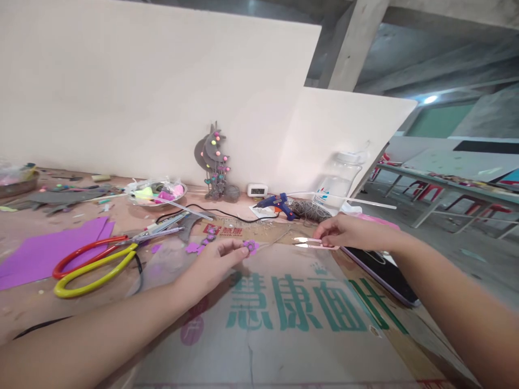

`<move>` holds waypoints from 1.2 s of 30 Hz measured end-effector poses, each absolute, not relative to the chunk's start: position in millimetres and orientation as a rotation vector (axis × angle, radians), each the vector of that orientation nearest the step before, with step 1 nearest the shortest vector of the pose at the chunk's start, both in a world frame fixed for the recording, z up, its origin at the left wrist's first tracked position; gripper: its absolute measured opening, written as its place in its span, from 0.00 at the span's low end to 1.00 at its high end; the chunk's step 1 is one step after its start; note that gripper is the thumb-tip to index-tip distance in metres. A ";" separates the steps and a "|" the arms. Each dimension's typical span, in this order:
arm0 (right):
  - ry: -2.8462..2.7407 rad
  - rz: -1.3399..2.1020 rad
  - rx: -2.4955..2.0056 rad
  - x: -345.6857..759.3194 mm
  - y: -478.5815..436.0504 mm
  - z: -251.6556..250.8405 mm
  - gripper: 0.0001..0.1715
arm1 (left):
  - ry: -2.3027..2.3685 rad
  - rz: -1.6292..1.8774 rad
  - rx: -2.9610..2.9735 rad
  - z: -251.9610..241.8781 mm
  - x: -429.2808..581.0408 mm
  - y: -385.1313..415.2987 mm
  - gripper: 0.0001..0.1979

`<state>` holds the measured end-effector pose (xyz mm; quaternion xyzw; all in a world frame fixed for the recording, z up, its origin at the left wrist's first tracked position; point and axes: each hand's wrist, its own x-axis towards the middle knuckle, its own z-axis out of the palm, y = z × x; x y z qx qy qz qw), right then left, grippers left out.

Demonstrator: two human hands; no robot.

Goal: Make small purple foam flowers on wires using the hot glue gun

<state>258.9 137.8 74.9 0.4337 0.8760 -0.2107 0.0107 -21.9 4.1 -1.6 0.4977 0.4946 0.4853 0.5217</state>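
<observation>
My left hand [221, 258] pinches a small purple felt flower [251, 247] just above the cardboard sheet [284, 324]. A thin wire seems to run from the flower toward my right hand. My right hand [344, 232] is closed on a small pair of thread snips [306, 242], whose open blades point left toward the flower, a short gap away. More purple flower pieces [193, 248] lie on the cardboard just left of my left hand.
Large scissors with red and yellow handles [95, 262] lie at the left beside purple felt sheets [44, 251]. A blue glue gun [278, 204], a wire bundle [308, 209], a clear jar [338, 181], a small clock [257, 189] and a felt ornament [214, 162] stand along the back board. A phone [383, 270] lies under my right forearm.
</observation>
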 end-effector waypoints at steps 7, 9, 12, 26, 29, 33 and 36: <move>2.827 -0.931 1.367 235.1 123.0 67.1 0.14 | 1.158 1.142 1.297 -4.7 -23.0 4.2 0.11; 2.989 -1.041 1.424 217.0 113.0 53.4 0.19 | 1.152 1.139 1.364 -5.9 -23.6 3.6 0.12; 3.041 -1.489 1.178 189.6 91.1 29.6 0.31 | 1.175 1.111 1.507 -4.7 -23.5 0.7 0.12; 3.047 -1.497 1.507 171.2 72.4 0.3 0.12 | 1.306 1.038 1.709 -2.2 -21.1 -4.9 0.13; 3.130 -1.414 1.465 171.0 70.4 2.6 0.12 | 1.319 1.032 1.722 -5.0 -21.5 -4.4 0.13; 3.003 -1.858 1.198 170.3 65.7 6.2 0.25 | 1.321 1.018 1.779 -5.3 -21.2 -3.9 0.13; 2.791 -2.190 0.922 168.1 62.4 3.6 0.26 | 1.260 1.036 1.782 -4.7 -20.6 -3.2 0.13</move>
